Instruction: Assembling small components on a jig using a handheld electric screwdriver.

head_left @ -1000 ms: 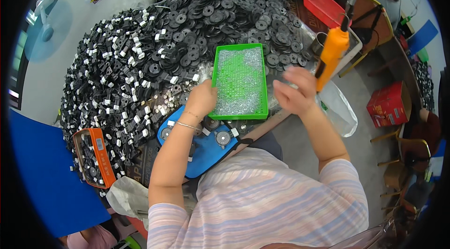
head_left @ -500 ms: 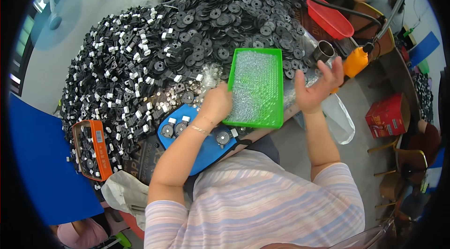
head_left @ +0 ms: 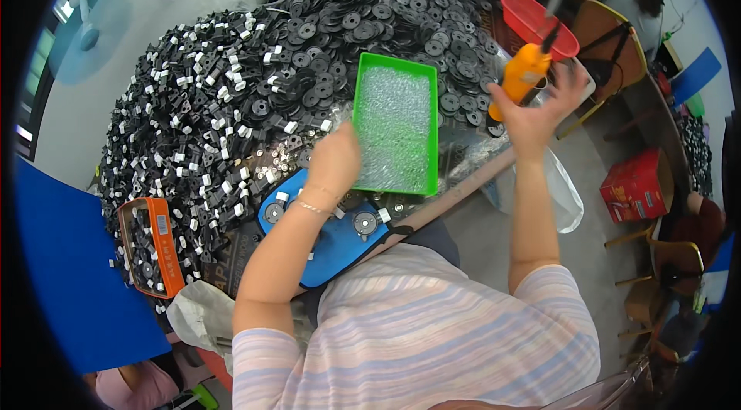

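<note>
A: State of the left hand (head_left: 336,159)?
B: Fingers curled narrow, holding the green tray (head_left: 434,132) at its left rim; fingertips hidden. Tray rectangular, shallow-walled, just right of those fingers, spread with shiny silvery pieces (head_left: 395,121), too small to tell singly.

A: Right hand (head_left: 536,113)?
B: Wide, thumb well apart from the rest. Orange tool (head_left: 525,74) slanting across the gap between thumb and fingers, dark cord at upper end. Contact: cannot tell.

A: In the way?
B: Just beyond the right fingers, a red basket (head_left: 540,20), partly behind the tool. Beyond the left fingers, a heap of black discs (head_left: 370,5), flat, round, holed at centre. Left of them, a jumble of black-and-white parts (head_left: 193,101), angular, with blocky white ends. Nearer, small shiny metal rounds (head_left: 270,163).

A: Toward the body?
B: Below the left fingers, a smooth blue mat (head_left: 340,252), partly under the forearm, bearing a round dark part (head_left: 365,223) with white tab. Below the right fingers, a translucent plastic bag (head_left: 571,198), beside the worktop (head_left: 463,188) edge.
</note>
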A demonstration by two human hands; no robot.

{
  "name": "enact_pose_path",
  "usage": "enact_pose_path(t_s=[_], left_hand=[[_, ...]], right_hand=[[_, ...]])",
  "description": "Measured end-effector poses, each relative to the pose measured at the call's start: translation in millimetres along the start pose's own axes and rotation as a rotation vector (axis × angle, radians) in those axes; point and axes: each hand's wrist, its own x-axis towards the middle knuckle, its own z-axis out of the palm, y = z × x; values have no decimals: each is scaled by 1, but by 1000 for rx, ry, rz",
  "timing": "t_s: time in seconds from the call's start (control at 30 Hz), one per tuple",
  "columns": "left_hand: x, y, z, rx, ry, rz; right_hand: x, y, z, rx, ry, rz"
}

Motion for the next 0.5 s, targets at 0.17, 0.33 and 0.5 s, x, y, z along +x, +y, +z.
enact_pose_path(t_s=[0.17,0.33,0.5], left_hand=[[-9,7,6,-115,47,35],[0,-14,-10,-56,52,-62],[-15,-6,-4,-132,-27,-64]], right_hand=[[-1,27,30,559,-222,466],[8,33,6,521,-76,416],[3,16,2,509,-98,470]])
